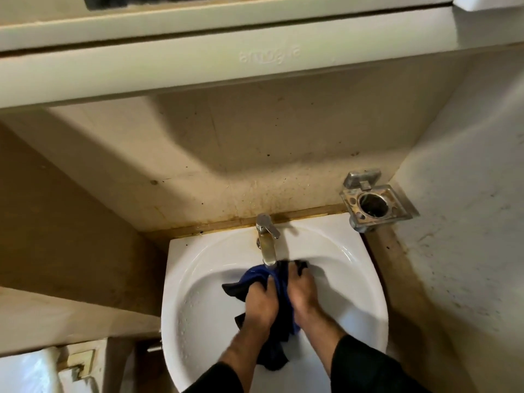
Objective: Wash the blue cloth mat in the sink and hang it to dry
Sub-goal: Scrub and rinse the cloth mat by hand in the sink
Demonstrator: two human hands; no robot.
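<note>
Filling the lower middle of the view, the white sink (348,282) sits against a stained wall, with a pale shelf (198,66) overhanging it and a metal holder (377,201) fixed at its right corner. Bunched over the basin just below the tap (268,245), the blue cloth mat (279,285) hangs between both hands. The left hand (259,303) and right hand (302,293) each hold it with curled fingers (295,272).

Metal holder (378,201) mounted on wall right of chrome faucet (267,239). Stained wall (226,154) behind faucet; pale shelf (198,69) overhead.
</note>
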